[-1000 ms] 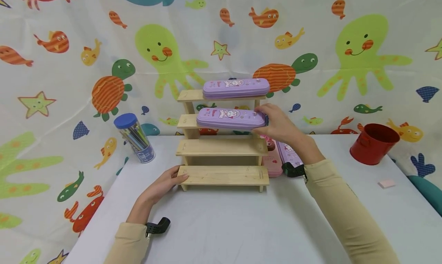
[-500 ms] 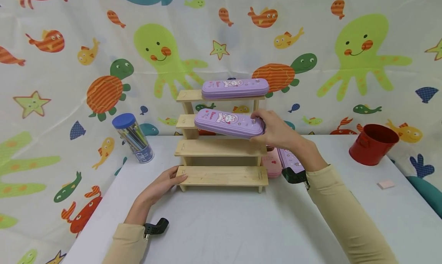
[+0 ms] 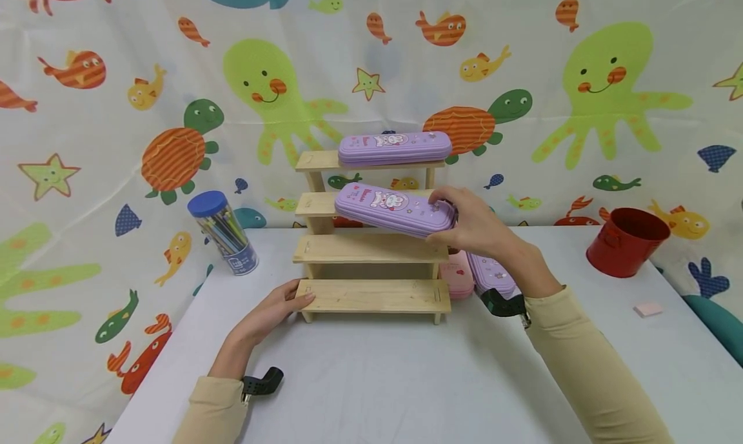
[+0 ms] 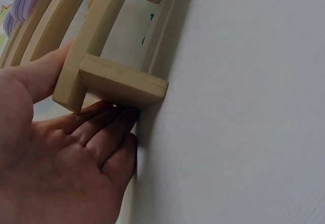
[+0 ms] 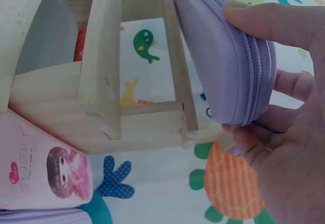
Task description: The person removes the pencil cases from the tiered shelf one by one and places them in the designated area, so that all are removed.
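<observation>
My right hand (image 3: 478, 221) pinches the right end of a purple zip pencil case (image 3: 383, 205) with a cartoon print. The case slants, its right end lower, in front of the second tier from the top of a four-step wooden display stand (image 3: 371, 295). In the right wrist view the thumb and fingers (image 5: 284, 26) close on the zipped end of the case. A similar purple pencil case (image 3: 395, 148) lies on the top tier. My left hand (image 3: 269, 315) grips the left end of the bottom tier, thumb on top and fingers beneath in the left wrist view.
A pink pencil case (image 3: 457, 276) and another purple one (image 3: 493, 277) lie behind the stand's right side. To the left stands a blue-lidded tub of pens (image 3: 226, 234). A red bucket (image 3: 628, 242) and a pink eraser-like block (image 3: 648, 310) are at right.
The held pencil case has swung from lying straight along its tier to slanting, its right end lower and nearer, and shifted slightly right. The left hand keeps its grip on the stand.
</observation>
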### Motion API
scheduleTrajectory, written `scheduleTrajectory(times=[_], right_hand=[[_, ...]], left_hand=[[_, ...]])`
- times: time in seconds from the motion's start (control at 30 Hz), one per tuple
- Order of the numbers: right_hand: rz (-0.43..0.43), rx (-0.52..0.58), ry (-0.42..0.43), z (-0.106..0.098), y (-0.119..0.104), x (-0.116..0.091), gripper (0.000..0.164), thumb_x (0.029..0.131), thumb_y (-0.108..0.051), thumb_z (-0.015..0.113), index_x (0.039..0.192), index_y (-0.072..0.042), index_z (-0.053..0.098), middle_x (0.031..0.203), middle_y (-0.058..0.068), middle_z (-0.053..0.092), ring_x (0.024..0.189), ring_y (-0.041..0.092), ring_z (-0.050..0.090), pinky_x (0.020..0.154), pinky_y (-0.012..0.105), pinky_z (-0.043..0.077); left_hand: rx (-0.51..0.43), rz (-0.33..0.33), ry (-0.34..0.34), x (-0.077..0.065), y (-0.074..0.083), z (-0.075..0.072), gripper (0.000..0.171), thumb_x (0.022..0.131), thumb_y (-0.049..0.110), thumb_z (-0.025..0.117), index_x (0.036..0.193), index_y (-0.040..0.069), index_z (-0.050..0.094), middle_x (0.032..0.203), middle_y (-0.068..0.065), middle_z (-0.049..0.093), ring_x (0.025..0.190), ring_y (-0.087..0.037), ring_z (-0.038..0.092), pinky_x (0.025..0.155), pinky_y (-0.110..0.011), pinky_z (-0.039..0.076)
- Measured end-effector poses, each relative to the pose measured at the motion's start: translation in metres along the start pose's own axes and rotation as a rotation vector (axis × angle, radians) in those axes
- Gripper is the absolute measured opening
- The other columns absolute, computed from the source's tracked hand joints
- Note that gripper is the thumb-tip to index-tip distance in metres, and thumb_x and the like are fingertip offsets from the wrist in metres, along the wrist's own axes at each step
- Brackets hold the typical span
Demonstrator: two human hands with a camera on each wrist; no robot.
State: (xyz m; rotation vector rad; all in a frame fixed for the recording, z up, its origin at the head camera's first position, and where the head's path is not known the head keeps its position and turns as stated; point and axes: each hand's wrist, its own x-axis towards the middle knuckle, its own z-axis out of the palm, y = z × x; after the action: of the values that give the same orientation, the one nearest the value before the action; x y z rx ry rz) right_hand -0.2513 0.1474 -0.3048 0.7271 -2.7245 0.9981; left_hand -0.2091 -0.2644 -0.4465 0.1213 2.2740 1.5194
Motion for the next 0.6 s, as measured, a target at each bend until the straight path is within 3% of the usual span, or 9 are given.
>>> scheduleTrajectory(times=[0.33,0.6], right_hand=[[-0.026,-0.017,0.059,-0.012,0.004,-0.009,0.058,0.073,-0.025,0.088,0.121,-0.015,0.057,0.12,0.007,0.06,0.105,0.024,0.051,0.089,0.043,0.046],[0.017,0.022,0.088,-0.022,0.014,-0.025,0.058,0.077,-0.018,0.085,0.126,-0.007,0.055,0.132,0.01,0.057,0.111,0.028,0.053,0.096,0.048,0.047]], left_hand=[[0.003,-0.005,0.007,0.001,0.0,0.0,0.082,0.097,0.045,0.061,0.156,0.003,0.023,0.157,-0.017,0.038,0.147,-0.034,0.033,0.122,-0.058,0.02],[0.016,-0.002,0.008,0.001,0.001,0.0,0.082,0.097,0.045,0.06,0.156,0.002,0.022,0.158,-0.019,0.036,0.148,-0.036,0.032,0.121,-0.059,0.019]])
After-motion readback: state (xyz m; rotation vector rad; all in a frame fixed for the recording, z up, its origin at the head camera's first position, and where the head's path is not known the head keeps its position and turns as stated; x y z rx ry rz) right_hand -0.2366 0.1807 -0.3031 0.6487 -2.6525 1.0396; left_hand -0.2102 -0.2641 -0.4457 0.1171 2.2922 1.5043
